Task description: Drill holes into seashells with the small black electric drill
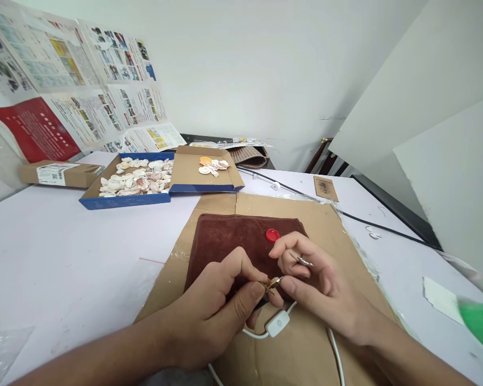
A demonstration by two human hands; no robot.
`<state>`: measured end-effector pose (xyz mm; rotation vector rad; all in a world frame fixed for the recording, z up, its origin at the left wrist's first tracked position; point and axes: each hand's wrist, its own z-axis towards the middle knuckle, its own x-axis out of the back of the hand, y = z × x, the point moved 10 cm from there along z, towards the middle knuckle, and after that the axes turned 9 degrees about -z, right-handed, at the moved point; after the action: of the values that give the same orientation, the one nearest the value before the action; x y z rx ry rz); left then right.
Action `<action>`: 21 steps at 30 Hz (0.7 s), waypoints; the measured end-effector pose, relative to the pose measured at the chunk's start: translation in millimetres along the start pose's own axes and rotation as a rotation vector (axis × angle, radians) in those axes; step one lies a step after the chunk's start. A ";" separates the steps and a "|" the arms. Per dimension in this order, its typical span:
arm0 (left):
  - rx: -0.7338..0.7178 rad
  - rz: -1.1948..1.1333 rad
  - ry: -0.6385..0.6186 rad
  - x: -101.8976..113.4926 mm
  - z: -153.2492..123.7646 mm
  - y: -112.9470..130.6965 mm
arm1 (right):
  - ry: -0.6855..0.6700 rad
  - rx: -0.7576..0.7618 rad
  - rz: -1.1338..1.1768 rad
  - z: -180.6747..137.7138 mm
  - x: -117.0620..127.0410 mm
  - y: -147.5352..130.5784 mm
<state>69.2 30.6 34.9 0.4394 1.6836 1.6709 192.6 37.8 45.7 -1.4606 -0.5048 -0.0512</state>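
My left hand (225, 300) is closed, its thumb and forefinger pinching a small thin brownish-gold piece (270, 288) whose kind I cannot make out. Close beside it, my right hand (317, 279) has its thumb tip almost at that piece, where a shiny bit of metal shows. A slim silver metal tool (305, 261) pokes out between the curled fingers of this hand; most of it is hidden. Under both hands lie a dark brown cloth pad (225, 236) and a sheet of cardboard (330, 225). A small red round dish (272, 235) rests on the pad, just beyond my right fingers.
A blue-edged box (124, 202) of shells stands at the back left, its open lid (189, 166) bearing several more. Near my wrists runs a white cable with a switch (277, 323). A black cable (370, 220) crosses the right side. Something green (481, 324) sits at the right edge.
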 end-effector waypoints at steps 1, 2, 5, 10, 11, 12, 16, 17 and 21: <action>-0.004 -0.016 -0.004 -0.4 -0.1 0.7 | -0.004 0.022 -0.006 0.0 1.1 -0.9; -0.009 -0.025 -0.002 0.2 -0.3 1.2 | 0.003 0.047 -0.023 0.1 3.7 -2.2; -0.022 -0.013 0.010 3.3 -1.0 2.0 | 0.074 0.091 -0.087 1.0 16.1 -5.9; -0.033 0.067 -0.002 3.2 -1.4 3.5 | 0.020 0.000 -0.024 2.5 9.0 -4.2; -0.030 0.087 0.000 3.4 -1.3 3.3 | -0.003 -0.026 -0.036 2.8 5.3 -2.8; -0.024 0.098 0.002 3.8 -1.1 2.7 | -0.009 -0.045 -0.058 3.2 4.1 -1.6; -0.003 0.048 0.000 4.7 -0.2 -0.8 | 0.098 -0.020 -0.163 4.5 18.9 -6.9; -0.004 0.038 -0.004 4.6 0.0 -1.0 | 0.119 0.009 -0.170 4.0 22.1 -11.0; 0.007 0.112 -0.016 4.5 0.6 -1.7 | 0.028 0.065 -0.132 1.2 12.3 -21.4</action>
<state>66.9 33.9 32.3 0.5580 1.6808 1.7379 196.0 39.5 70.2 -1.3599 -0.5749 -0.1580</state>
